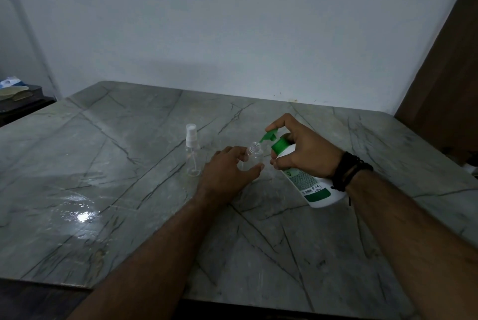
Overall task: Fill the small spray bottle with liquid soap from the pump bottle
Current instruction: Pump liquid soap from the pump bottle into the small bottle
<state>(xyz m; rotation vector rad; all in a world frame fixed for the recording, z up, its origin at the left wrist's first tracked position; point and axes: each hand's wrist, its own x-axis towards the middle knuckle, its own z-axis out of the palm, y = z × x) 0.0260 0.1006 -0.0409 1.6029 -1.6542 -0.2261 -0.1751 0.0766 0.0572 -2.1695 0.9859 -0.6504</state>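
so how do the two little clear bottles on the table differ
The bottle on the left wears its white spray top, with a tube running down inside; the open bottle has a bare threaded neck. The capped one stands free and untouched, while the left hand grips the open one under the green pump nozzle, worked by the right hand. Both are clear, upright and look empty.

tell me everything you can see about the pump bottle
The pump bottle is white plastic with a green label band, barcode, green collar and green pump head. It is tilted, its base low near the table, its spout over the open neck of the small clear bottle. The right hand grips its neck, one finger on the pump head.
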